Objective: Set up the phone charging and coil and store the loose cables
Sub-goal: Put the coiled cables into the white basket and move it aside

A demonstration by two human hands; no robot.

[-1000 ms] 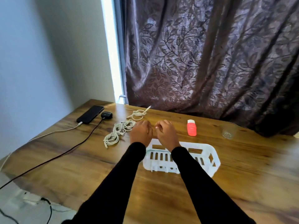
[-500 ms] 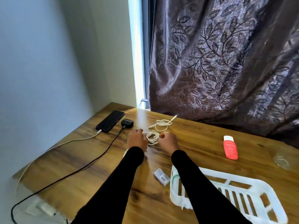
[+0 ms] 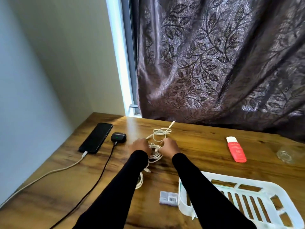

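Two hands, left [image 3: 140, 147] and right [image 3: 170, 147], pinch a white cable bundle [image 3: 155, 153] between phone [image 3: 96, 137], earbud case [image 3: 118, 137], red tube [image 3: 236, 149] and white basket [image 3: 270, 192].

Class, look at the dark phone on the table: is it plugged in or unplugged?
Plugged in. A white cable enters the near end of the phone, which lies flat with a dark screen.
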